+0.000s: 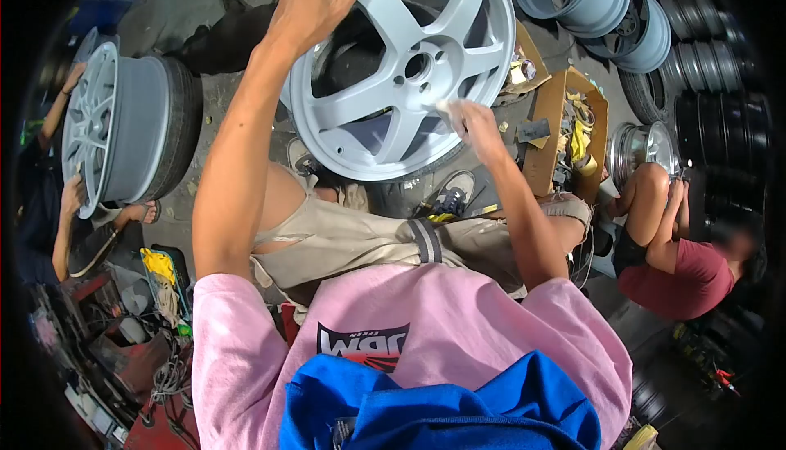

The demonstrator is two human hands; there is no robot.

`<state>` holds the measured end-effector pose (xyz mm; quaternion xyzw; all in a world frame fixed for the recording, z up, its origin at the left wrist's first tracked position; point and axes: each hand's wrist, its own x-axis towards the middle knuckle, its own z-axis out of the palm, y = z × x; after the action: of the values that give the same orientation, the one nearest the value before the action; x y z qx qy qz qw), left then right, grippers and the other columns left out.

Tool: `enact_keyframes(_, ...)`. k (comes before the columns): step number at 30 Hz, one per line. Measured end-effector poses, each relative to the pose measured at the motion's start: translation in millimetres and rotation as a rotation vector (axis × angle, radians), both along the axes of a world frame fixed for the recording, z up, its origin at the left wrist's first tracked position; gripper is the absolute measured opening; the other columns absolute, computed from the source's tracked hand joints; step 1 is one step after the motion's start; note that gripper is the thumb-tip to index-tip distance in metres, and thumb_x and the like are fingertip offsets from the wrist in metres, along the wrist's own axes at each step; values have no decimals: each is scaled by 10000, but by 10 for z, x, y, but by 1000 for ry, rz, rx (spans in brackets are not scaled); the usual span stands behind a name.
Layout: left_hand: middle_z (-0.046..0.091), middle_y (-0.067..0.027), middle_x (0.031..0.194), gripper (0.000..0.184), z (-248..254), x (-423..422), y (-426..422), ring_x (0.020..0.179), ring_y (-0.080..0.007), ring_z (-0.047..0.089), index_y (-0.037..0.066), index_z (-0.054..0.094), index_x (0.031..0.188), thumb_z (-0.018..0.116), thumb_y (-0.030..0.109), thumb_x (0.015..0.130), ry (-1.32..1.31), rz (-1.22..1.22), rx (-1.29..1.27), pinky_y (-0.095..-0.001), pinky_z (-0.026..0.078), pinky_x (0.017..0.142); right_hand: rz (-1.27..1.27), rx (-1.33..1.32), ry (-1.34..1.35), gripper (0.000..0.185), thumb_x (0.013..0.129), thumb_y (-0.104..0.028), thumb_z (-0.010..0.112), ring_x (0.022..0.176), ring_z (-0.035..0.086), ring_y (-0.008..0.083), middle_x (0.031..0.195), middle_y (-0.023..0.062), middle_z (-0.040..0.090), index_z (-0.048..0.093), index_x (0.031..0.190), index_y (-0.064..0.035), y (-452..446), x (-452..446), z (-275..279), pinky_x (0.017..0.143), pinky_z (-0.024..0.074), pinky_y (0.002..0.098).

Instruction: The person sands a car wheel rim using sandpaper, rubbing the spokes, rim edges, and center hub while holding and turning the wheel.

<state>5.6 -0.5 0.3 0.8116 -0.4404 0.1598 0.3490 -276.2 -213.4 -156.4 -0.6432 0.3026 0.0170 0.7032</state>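
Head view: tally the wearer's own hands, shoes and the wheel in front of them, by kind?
Hands: 2, the left hand and right hand
Shoes: 2, the left shoe and right shoe
Wheel: 1
Total: 5

On my remote feed, I note the following limits. Motion blurs the bare right hand (476, 128); I cannot identify the small pale item (446, 108) in its fingers. The top edge crops the light grey multi-spoke metal wheel (442, 77). The dark border cuts off the dark-clothed person (41, 196) at far left.
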Motion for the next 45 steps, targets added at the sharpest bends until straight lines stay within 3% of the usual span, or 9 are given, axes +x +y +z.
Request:
enact_keyframes(4, 751, -215, 1085, 416, 185, -223, -2, 1014, -426, 693, -34, 765, 1143, 687, 342, 984, 8, -59, 126, -483, 533, 920, -135, -30, 73, 308, 1064, -246, 570, 577, 573, 78, 736, 37, 696, 761, 1062, -5, 198, -530, -162, 516, 413, 252)
enact_keyframes(9, 738, -215, 1229, 435, 342, -389, -58, 1184, -406, 672, -32, 748, 1200, 676, 354, 1011, 20, -39, 123, -465, 509, 1039, 34, -264, 36, 263, 995, -243, 669, 637, 683, 130, 839, 104, 785, 780, 1036, -8, 587, -728, -306, 613, 535, 311)
enact_keyframes(13, 761, -171, 1139, 305, 384, -250, 12, 1057, -359, 695, 8, 780, 1132, 708, 262, 980, 22, 5, -66, -439, 542, 943, 284, -645, 28, 251, 877, -242, 732, 821, 680, 473, 839, 259, 699, 753, 1034, -47, 688, -771, -164, 735, 549, 476)
enact_keyframes(16, 778, -150, 1101, 164, 500, -434, 38, 1040, -293, 734, 16, 793, 1083, 712, 98, 966, -45, -65, -187, -380, 551, 954, 342, -649, 110, 267, 878, -263, 729, 831, 685, 485, 843, 273, 701, 751, 1021, -38, 716, -761, -132, 754, 546, 504)
enact_keyframes(21, 753, -135, 1022, 157, 369, -1029, -49, 953, -317, 708, 11, 772, 1024, 745, 107, 904, 47, -369, -143, -419, 562, 883, 363, -682, 152, 311, 879, -293, 723, 826, 682, 506, 825, 288, 699, 721, 949, 10, 746, -648, -281, 777, 545, 535)
enact_keyframes(28, 481, -255, 1504, 327, -9, -1621, 329, 1335, -420, 547, -6, 710, 1120, 788, 220, 898, 191, -474, 412, -514, 491, 1078, 415, -724, 7, 350, 859, -275, 755, 933, 689, 496, 919, 282, 727, 686, 1054, 8, 738, -489, -802, 828, 542, 560)
enact_keyframes(39, 242, -390, 1659, 522, -195, -1814, 622, 1555, -532, 259, -14, 668, 1322, 750, 334, 941, 178, -271, 821, -594, 260, 1265, 488, -793, 143, 333, 852, -189, 766, 966, 679, 519, 938, 320, 708, 686, 1036, 76, 835, -308, -563, 834, 546, 525)
enact_keyframes(43, 188, -424, 1662, 521, -199, -1872, 589, 1557, -559, 236, -18, 679, 1327, 741, 339, 953, 175, -256, 917, -589, 266, 1265, 454, -763, -25, 246, 872, -143, 752, 584, 555, 360, 701, 233, 623, 650, 950, 66, 808, -349, -605, 593, 485, 446)
enact_keyframes(45, 209, -439, 1646, 532, -152, -1891, 597, 1526, -575, 297, -27, 688, 1314, 744, 357, 950, 133, -236, 923, -587, 322, 1241, 477, -682, 82, 266, 879, -176, 754, 885, 675, 517, 897, 289, 711, 679, 1010, 43, 807, -362, -549, 767, 542, 535)
